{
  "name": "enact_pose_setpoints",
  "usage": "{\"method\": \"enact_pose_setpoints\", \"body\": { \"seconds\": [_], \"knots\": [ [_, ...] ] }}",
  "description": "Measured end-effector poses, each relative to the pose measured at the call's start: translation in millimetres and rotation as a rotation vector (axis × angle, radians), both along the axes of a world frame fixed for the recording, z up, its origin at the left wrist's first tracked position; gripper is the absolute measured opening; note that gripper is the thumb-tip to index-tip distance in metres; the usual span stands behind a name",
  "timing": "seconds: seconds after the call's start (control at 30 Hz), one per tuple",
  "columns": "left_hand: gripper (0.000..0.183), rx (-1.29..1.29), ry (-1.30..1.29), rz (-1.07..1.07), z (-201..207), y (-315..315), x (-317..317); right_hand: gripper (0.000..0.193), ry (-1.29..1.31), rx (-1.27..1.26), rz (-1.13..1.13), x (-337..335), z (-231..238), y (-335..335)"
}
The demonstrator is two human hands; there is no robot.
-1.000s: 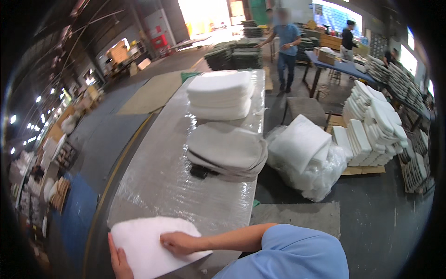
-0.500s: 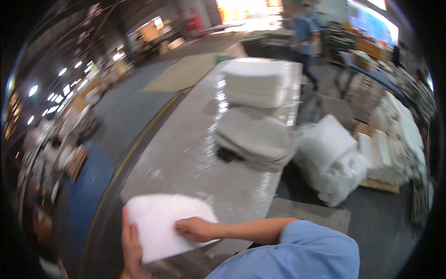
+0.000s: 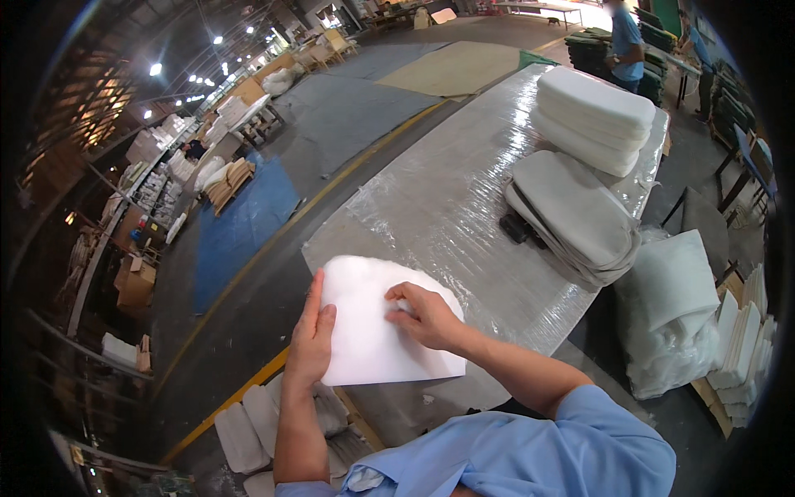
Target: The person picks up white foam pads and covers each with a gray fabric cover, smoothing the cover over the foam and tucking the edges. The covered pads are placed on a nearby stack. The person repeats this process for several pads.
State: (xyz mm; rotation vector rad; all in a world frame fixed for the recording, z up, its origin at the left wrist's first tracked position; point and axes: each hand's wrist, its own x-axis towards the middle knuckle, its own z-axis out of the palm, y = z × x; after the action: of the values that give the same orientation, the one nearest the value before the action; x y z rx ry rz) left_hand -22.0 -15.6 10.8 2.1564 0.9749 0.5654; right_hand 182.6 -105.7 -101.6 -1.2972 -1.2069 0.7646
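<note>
A white foam pad (image 3: 364, 331), rounded at its far edge and straight at its near edge, lies at the near end of a plastic-covered table (image 3: 414, 215). My left hand (image 3: 311, 341) grips the pad's left edge, thumb on top and fingers along the side. Over the pad's right half, my right hand (image 3: 424, 316) is curled with thumb and fingertips drawn together. Whatever is in that pinch is too small to make out. Farther up the table are stacked grey cushion covers (image 3: 571, 207), with a small black object (image 3: 520, 229) at their left side.
Thick white pads (image 3: 592, 116) are piled at the table's far right. Right of the table stands a plastic bag of white material (image 3: 667, 315). Grey cushions (image 3: 248, 422) lie low on the left. A person in blue (image 3: 627, 50) stands beyond the table.
The view has swung left, so the table and stacks appear farther right. My right hand's fingers have loosened and spread slightly above the pad. The left hand keeps the pad's edge.
</note>
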Motion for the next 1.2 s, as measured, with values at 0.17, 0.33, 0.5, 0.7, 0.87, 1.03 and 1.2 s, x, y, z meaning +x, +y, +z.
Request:
{"method": "enact_pose_setpoints", "body": {
  "seconds": [0.17,0.33,0.5,0.7,0.87,1.03,1.2],
  "knots": [
    [0.058,-0.033,-0.006,0.033,0.8,-3.9,0.8,0.017,-0.050,-0.036,0.025,8.0,-22.4,-4.1],
    [0.057,0.008,-0.025,-0.018,0.2,-0.3,1.0,0.018,-0.018,0.154,0.015,6.4,13.8,8.3],
    [0.059,0.164,0.059,-0.078,3.7,0.8,13.9,0.022,-0.183,0.350,-0.132,0.2,28.6,39.7],
    [0.057,0.290,0.174,-0.056,7.5,3.4,5.0,0.016,-0.334,0.328,0.023,-18.2,0.2,18.4],
    [0.050,0.298,0.164,-0.022,1.2,12.4,-13.2,0.015,-0.200,0.107,0.187,-25.3,-49.9,-30.7],
    [0.046,0.291,0.147,-0.045,-0.5,15.2,-5.8,0.027,-0.187,-0.133,-0.039,7.4,-58.1,-22.9],
    [0.046,0.282,0.162,-0.070,7.5,6.8,12.4,0.025,-0.266,0.072,-0.094,-13.0,-37.0,-3.6]
  ]
}}
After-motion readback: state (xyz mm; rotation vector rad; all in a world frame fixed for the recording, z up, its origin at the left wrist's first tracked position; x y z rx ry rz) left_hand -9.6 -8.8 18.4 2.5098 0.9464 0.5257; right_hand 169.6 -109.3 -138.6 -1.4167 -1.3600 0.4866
